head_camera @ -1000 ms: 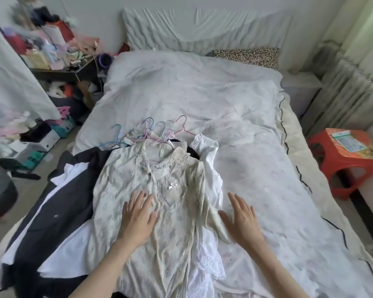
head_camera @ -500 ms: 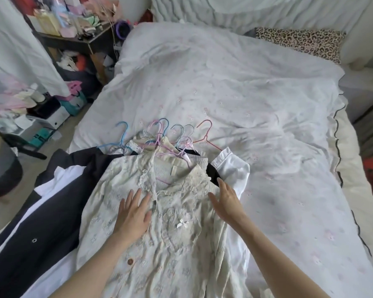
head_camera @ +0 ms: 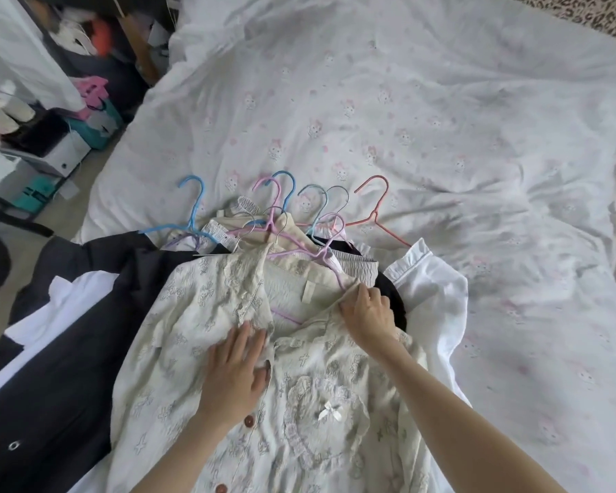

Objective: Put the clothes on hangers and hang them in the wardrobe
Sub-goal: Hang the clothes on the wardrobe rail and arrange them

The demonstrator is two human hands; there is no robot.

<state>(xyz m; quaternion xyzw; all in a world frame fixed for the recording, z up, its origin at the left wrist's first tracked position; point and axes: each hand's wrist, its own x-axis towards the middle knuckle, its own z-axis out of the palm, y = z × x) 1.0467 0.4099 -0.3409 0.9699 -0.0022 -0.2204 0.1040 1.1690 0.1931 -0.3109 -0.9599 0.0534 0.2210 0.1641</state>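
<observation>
Black garment (head_camera: 61, 350) lies at 9 o'clock. Cream printed blouse (head_camera: 192, 329), lace-trimmed with brown buttons, lies centre on the bed (head_camera: 441, 119). Left hand (head_camera: 236, 371) rests flat on it, fingers straight. Right hand (head_camera: 368, 311) pinches its collar. Coloured hangers (head_camera: 281, 211) fan at 12 o'clock.

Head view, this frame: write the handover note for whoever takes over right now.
Left hand: open, resting flat on the cream patterned blouse below its collar.
Right hand: pinching the blouse's right collar edge beside the lilac hanger.
Things: the blouse lies on top of the clothes pile on the bed, the lilac hanger partly inside its neck. More hangers, such as the pink hanger, lie at the head of the pile. A dark garment lies left, a white shirt right.
Done: nothing visibly hung in a wardrobe.
Left: seat the blouse, carry everything to the wardrobe, not in view.
</observation>
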